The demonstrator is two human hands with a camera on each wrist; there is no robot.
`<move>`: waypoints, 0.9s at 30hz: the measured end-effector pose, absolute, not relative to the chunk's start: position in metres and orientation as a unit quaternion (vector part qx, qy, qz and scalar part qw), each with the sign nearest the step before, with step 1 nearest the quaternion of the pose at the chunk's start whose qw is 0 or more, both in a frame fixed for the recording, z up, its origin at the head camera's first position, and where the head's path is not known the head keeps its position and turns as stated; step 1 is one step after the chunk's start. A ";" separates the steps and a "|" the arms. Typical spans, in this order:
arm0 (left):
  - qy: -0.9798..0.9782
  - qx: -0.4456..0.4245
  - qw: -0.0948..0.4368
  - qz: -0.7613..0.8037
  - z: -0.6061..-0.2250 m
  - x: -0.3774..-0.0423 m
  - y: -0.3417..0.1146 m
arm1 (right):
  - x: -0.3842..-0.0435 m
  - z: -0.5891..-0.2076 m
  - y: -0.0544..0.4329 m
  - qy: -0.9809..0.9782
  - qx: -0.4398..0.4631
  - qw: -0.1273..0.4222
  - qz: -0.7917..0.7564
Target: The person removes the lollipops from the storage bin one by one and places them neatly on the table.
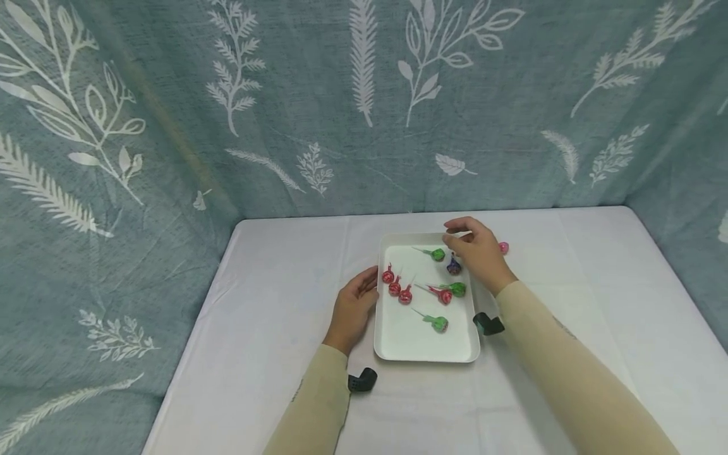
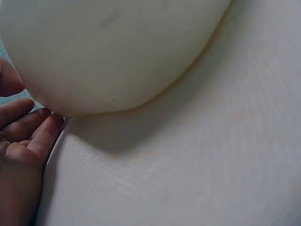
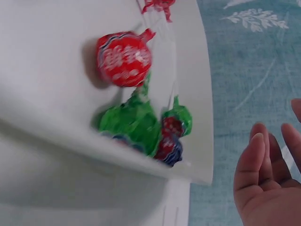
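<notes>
A white tray (image 1: 426, 348) holds several wrapped lollipops. Three red lollipops (image 1: 405, 296) lie along its left side. Toward the right are a red lollipop (image 1: 444, 296), a dark blue one (image 1: 453, 266) and three green ones (image 1: 439, 324). My left hand (image 1: 354, 309) touches the tray's left edge, its fingertips (image 2: 52, 123) right at the wall. Over the far right corner hovers my right hand (image 1: 476, 249), fingers loosely bent and nothing between them. In the right wrist view that hand (image 3: 270, 183) is beyond the tray's rim.
A pink lollipop (image 1: 503, 248) lies on the table outside the tray, partly hidden behind my right hand. The table has a white cloth (image 1: 284, 316). A teal leaf-patterned curtain (image 1: 341, 151) hangs behind its far edge and at both sides.
</notes>
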State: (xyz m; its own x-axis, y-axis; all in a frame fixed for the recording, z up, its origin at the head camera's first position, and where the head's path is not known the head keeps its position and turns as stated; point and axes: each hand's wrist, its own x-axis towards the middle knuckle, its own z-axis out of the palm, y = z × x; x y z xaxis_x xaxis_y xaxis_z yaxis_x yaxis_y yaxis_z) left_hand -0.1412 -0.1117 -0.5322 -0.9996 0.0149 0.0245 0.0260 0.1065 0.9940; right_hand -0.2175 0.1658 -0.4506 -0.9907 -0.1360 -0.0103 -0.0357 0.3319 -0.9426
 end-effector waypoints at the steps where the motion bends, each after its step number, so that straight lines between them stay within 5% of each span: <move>1: -0.742 -0.014 0.004 -0.670 -0.532 -0.141 -0.112 | -0.218 -0.450 0.164 0.813 -0.054 0.041 -0.578; 27: -0.731 -0.034 0.004 -0.682 -0.532 -0.144 -0.116 | -0.223 -0.475 0.130 0.819 -0.013 0.077 -0.569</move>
State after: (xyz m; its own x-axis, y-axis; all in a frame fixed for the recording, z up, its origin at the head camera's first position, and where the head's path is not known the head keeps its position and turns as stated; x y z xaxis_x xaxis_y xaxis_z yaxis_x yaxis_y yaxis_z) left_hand -0.1437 -0.1157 -0.5317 -0.9977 0.0443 0.0518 0.0548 0.0685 0.9961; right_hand -0.2228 0.1297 -0.4751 -0.9878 -0.1090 -0.1114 0.0664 0.3529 -0.9333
